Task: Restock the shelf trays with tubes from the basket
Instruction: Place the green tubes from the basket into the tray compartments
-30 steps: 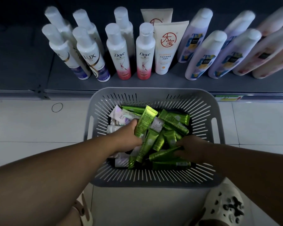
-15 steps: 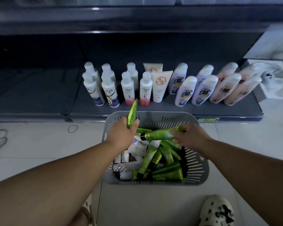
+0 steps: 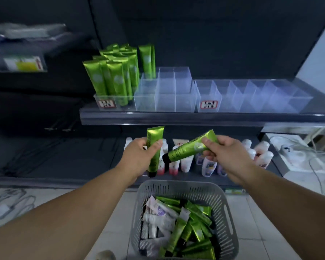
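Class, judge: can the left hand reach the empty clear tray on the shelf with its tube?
Probably yes: the left hand holds its tube below the shelf, and nothing stands between it and the open-topped tray.

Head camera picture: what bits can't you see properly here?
Head view, price labels: too blurred to read.
Head view, basket: near end cut off by bottom edge.
Head view, bottles: partly hidden behind left hand and right hand gripping green tubes.
Head view, top-left shelf items: motion blur.

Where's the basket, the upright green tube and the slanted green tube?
basket (image 3: 180, 187), head view, back wall
upright green tube (image 3: 153, 160), head view, lower body
slanted green tube (image 3: 184, 150), head view, middle body
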A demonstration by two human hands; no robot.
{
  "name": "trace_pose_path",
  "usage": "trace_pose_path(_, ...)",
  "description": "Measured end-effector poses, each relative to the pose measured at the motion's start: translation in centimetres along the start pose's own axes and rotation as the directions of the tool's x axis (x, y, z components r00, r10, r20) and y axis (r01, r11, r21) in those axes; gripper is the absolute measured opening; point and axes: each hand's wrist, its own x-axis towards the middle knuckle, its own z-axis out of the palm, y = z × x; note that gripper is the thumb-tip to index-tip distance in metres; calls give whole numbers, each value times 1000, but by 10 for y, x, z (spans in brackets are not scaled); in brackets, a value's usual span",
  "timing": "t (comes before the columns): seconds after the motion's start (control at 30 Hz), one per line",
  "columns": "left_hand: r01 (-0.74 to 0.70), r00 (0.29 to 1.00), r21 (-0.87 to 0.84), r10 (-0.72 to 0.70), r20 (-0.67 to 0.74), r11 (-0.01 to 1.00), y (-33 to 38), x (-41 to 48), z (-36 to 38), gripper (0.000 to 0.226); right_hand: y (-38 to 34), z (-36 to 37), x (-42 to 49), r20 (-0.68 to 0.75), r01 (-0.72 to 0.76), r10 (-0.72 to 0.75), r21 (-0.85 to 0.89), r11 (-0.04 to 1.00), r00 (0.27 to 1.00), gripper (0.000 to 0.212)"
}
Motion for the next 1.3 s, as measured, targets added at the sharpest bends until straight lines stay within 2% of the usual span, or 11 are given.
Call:
trace_pose_path(0.1, -108, 993, 41, 110, -53, 993, 37, 7, -22, 9, -46, 1, 5, -9, 140, -140, 15, 990, 990, 14)
trace_pose_path(0.23, -225, 961, 22, 226, -160, 974, 88, 26, -49, 14, -102, 4, 20, -37, 301, -301, 1, 954, 953, 12)
trace_pose_path(0.33, -334, 910, -14, 319, -263, 942, 124, 49, -69, 14, -142, 7, 35, -82, 418, -418, -27, 908, 905, 12)
trace_pose_path(0.43, -395, 875, 54, 394, -281, 917, 154, 76, -85, 26, -175, 13, 49, -96, 512, -516, -65, 857, 851, 10)
trace_pose_path(0.63, -400, 862, 369, 482, -160, 839, 184, 135, -98, 17, -201, 34, 83, -43, 597, -623, -237, 766, 781, 8)
trace_pose_path(0.87, -339, 856, 716, 516, -36, 611, 193, 200, -99, 22, -207, 62, 140, 16, 615, -657, -369, 697, 754, 13)
trace_pose_path(1.1, -297, 890, 835, 451, 67, 463, 190, 247, -96, 24, -205, 92, 196, 89, 606, -636, -426, 671, 767, 13)
trace_pose_path(1.3, -284, 923, 909, 345, 173, 304, 190, 269, -92, 36, -203, 114, 228, 182, 572, -571, -516, 638, 801, 11)
